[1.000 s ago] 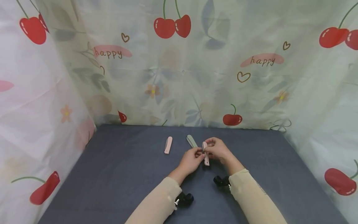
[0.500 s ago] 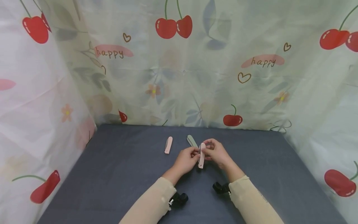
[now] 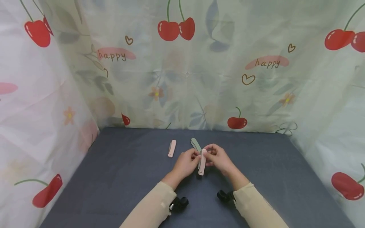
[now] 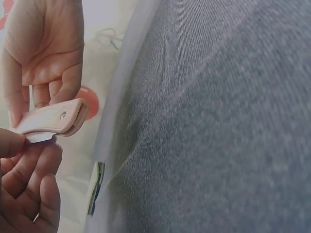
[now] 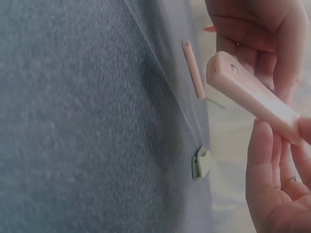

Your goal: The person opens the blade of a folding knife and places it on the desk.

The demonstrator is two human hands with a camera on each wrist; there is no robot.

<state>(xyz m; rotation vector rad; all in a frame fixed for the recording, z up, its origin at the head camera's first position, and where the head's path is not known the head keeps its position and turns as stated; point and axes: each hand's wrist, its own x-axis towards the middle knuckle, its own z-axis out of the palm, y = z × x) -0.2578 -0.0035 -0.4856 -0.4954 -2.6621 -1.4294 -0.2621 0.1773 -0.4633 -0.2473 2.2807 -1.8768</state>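
A pink folding knife (image 3: 202, 164) is held between both hands, in front of the person. My right hand (image 3: 221, 159) pinches its handle near the upper end with thumb and fingers. My left hand (image 3: 184, 163) pinches the metal blade (image 4: 41, 138), whose edge shows along the handle's side in the left wrist view. The pin end of the handle (image 5: 252, 92) points away from the right fingers. Just behind the hands lies a green folding knife (image 3: 195, 144), partly covered by them in the head view. Further left rests another pink folding knife (image 3: 172, 148), folded.
A dark grey cloth covers the table (image 3: 128, 177). Patterned curtains (image 3: 185, 69) with cherries stand at the back and both sides. Black wrist-camera mounts (image 3: 180, 203) hang under the sleeves (image 3: 151, 205).
Both hands have shifted left and slightly closer to the person, carrying the pink knife. The knife has turned, showing more of its handle's face. The two knives on the table have stayed put.
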